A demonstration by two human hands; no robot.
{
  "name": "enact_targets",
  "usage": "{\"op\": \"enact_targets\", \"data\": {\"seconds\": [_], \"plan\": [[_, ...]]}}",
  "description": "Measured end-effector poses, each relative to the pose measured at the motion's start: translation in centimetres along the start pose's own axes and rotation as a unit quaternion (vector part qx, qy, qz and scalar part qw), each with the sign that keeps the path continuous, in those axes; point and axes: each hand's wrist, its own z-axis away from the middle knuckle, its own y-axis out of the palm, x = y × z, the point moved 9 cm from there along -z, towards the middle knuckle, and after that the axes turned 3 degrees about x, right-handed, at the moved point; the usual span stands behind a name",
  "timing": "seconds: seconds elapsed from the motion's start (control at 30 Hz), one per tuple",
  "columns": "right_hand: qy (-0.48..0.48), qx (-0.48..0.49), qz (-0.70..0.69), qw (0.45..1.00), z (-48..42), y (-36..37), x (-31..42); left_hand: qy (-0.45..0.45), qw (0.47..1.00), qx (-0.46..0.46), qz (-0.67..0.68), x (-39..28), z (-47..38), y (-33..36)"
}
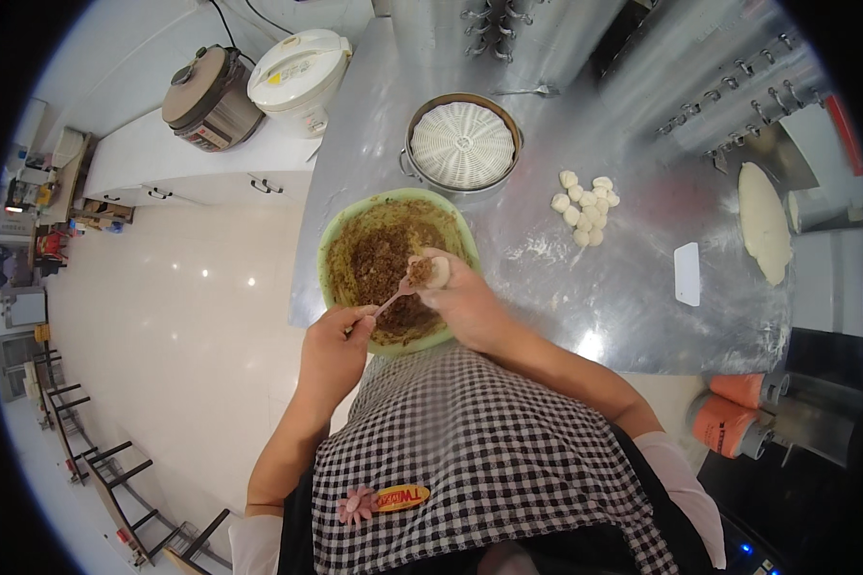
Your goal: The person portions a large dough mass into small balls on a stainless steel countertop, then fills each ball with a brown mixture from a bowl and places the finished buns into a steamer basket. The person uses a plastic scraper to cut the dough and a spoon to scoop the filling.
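My left hand (pixel 336 343) grips the handle of a small pinkish spoon (pixel 394 298) between thumb and fingers. The spoon's head meets brown minced filling (pixel 421 271) that sits on a pale dough wrapper (pixel 440 273). Cupped around that wrapper is my right hand (pixel 464 298). Both hands are over a light green bowl (pixel 323 248), whose brown filling mixture (pixel 381 259) also smears the inner walls. Farther right on the metal table (pixel 532 316), several small dough pieces (pixel 586 205) lie in a cluster beside scattered flour.
Behind the bowl stands a round steamer (pixel 521 136) with a white woven liner. A white dough scraper (pixel 687 274) and a long dough slab (pixel 762 223) lie at the right; a fork (pixel 543 90) is at the back. Two electric cookers (pixel 212 100) stand on the white counter at the left.
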Motion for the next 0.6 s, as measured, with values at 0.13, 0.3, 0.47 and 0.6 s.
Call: {"op": "enact_targets", "data": {"seconds": [0.13, 0.3, 0.47, 0.6], "plan": [[-0.057, -0.080, -0.084, 0.992, 0.3, 0.5, 1.2, 0.013, 0.999, 0.027, -0.028, -2.0, 0.1, 2.1], [-0.002, -0.070, -0.005, 0.998, 0.3, -1.2, 0.7, 0.021, 0.995, 0.029, -0.093, -2.3, 0.4, 0.2], [0.039, -0.015, -0.082, 0.996, 0.3, -1.4, 0.4, 0.022, 0.996, 0.040, -0.074, -1.5, 0.4, 0.0], [-0.024, -0.052, 0.204, 0.977, 0.3, -2.1, 3.9, 0.061, 0.989, 0.046, -0.128, -1.5, -1.2, 1.3]]}}
